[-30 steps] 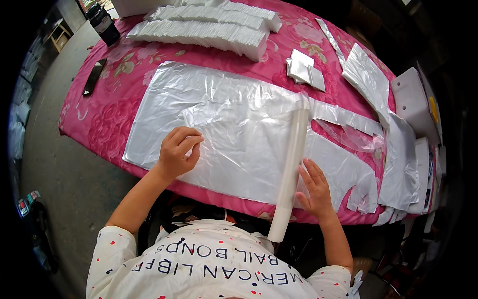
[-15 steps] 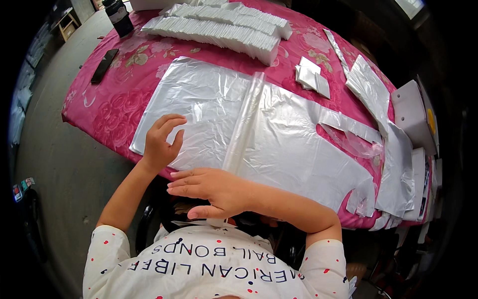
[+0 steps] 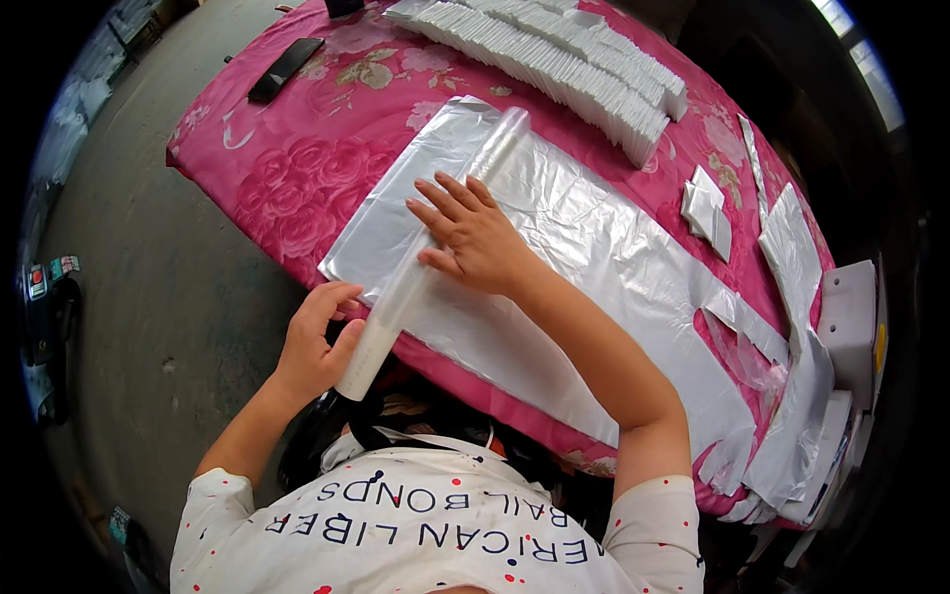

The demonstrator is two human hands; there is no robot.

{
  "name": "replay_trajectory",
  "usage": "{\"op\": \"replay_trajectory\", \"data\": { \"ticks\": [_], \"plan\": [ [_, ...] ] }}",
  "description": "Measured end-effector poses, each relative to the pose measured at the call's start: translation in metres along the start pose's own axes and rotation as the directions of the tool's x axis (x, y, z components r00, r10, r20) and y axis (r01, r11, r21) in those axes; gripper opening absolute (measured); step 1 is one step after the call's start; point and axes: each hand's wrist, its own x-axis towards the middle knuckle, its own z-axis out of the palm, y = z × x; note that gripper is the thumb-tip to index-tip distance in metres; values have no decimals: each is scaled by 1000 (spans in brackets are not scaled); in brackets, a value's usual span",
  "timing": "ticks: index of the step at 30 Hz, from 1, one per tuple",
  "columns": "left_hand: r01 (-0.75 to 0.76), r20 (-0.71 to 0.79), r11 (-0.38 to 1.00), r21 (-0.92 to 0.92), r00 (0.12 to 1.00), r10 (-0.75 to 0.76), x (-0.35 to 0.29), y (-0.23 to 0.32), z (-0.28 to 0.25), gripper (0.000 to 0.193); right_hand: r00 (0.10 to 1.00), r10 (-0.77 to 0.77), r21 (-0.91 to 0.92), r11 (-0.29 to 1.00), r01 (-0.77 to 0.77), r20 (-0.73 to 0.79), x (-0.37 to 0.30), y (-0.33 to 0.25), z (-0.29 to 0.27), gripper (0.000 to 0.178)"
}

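Note:
A stack of silvery-white plastic bags point(image 3: 594, 267) lies across the table, with cut-out handles at its right end. A pale, translucent tube point(image 3: 381, 332) rests slantwise over its left part, its near end jutting past the table edge. My right hand point(image 3: 477, 238) lies on the tube, palm down and fingers spread. Beside the tube's near end is my left hand point(image 3: 319, 342), fingers curved and thumb apart, holding nothing; whether its thumb touches the tube I cannot tell. Left of the tube a strip of the bags' flat end shows.
A pink flowered cloth point(image 3: 287, 198) covers the table. Long rows of white folded packets point(image 3: 554, 69) stand at the back. A few folded white squares point(image 3: 707, 213) lie at the right, near a crumpled plastic strip point(image 3: 792, 257) and a white box point(image 3: 848, 317). A black phone point(image 3: 286, 70) lies back left.
The tube has moved left over the bags, toward their flat end. My right hand has gone forward onto it, and my left hand has come back beside its near end. The view has turned.

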Motion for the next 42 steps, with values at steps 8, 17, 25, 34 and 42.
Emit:
{"op": "replay_trajectory", "data": {
  "ticks": [8,17,25,34,42],
  "plan": [
    [125,-39,868,480,992,-122,-2,-10,3,72,741,491,232,871,-433,-459,88,-40,59,60],
    [696,706,262,-669,705,-69,11,19,4,86,720,677,834,-477,276,149,37,-39,-20,53],
    [759,712,519,-393,608,-351,28,67,56,37,574,815,959,-221,179,81,-25,-36,-63,60],
    [838,877,413,-357,453,-160,28,68,79,42,561,823,877,-331,348,89,-71,-40,-55,55],
    [880,946,371,-296,324,-13,24,54,83,55,487,867,882,-308,356,105,-86,-45,-54,54]
  ]
}}
